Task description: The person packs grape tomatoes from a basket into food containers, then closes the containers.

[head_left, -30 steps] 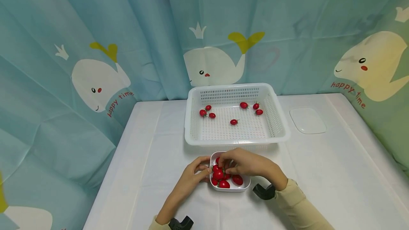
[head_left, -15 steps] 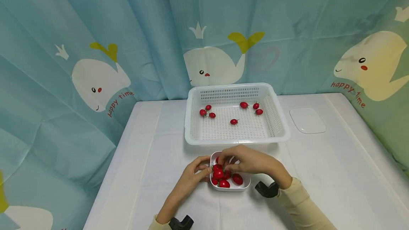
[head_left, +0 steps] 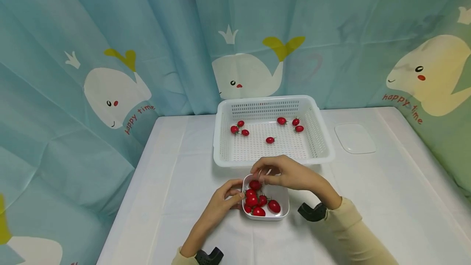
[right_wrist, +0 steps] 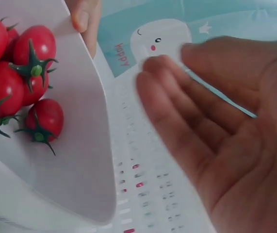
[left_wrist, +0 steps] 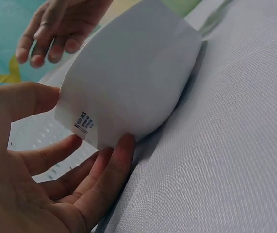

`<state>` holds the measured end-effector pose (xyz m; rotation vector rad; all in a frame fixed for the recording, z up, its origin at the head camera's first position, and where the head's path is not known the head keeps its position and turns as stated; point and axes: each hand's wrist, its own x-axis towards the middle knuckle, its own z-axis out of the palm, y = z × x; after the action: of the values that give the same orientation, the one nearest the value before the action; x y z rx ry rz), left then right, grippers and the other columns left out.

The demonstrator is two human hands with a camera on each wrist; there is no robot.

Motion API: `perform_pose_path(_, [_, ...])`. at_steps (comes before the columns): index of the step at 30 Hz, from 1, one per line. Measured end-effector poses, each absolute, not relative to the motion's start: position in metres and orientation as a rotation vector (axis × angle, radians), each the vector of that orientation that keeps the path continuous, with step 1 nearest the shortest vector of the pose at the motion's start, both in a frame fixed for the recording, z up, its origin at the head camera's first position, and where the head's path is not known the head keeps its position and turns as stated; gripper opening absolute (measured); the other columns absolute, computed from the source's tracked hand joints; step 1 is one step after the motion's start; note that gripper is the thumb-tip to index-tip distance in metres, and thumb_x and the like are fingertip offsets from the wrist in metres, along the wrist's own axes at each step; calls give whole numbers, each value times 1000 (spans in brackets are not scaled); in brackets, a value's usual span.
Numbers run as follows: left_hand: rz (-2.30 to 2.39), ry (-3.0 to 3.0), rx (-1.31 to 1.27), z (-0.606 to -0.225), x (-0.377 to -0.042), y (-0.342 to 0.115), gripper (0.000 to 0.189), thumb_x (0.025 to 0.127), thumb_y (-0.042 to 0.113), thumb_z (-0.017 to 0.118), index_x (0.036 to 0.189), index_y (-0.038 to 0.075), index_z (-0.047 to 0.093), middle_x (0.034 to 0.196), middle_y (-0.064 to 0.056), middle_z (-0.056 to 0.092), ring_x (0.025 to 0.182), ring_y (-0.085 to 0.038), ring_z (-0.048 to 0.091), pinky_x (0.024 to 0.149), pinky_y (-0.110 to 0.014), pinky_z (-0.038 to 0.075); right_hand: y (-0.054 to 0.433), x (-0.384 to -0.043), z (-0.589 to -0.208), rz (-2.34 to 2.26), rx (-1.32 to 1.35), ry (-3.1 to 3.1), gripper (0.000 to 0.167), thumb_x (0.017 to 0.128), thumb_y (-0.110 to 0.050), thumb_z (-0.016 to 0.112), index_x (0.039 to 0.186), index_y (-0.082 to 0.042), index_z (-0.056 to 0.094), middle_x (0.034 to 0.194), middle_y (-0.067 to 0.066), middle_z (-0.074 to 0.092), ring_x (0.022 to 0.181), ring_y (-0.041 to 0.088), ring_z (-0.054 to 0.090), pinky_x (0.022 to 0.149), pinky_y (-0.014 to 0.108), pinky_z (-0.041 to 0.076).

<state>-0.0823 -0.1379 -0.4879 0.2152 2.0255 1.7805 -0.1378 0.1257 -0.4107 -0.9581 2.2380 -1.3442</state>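
Note:
A small white plastic container [head_left: 276, 193] stands near the front of the table with several red cherry tomatoes [head_left: 252, 201] in it. Green stems show on some of these tomatoes in the right wrist view. My left hand [head_left: 222, 201] holds the container by its left side. In the left wrist view the thumb lies at the rim and the fingertips [left_wrist: 125, 145] touch the outer wall. Above the container's far edge hovers my right hand [head_left: 288, 174], with nothing in it. The right wrist view has its loosely bent fingers [right_wrist: 170, 107] beside the container, apart from the tomatoes.
Behind the container sits a larger white perforated basket [head_left: 218, 138], with several cherry tomatoes [head_left: 270, 140] spread over its floor. A clear flat lid [head_left: 355, 138] lies to the right of the basket. A blue whale-print curtain [head_left: 176, 52] hangs behind the white-covered table [head_left: 176, 167].
My right hand has drawn up and back from inside the container to its far edge, uncovering a tomato at the far left of it. The left hand stays in place.

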Motion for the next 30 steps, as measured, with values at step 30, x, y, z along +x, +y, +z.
perform_pose_path(30, [1770,2047,217,-488,-82,-138,49,102,19,65,147,3,53,116,-23,70,107,-20,66,85,-27,64,158,-214,-371,-1801,-66,2446,34,104,-12,59,131,8,59,116,17,67,85,9,70,78,25,65])
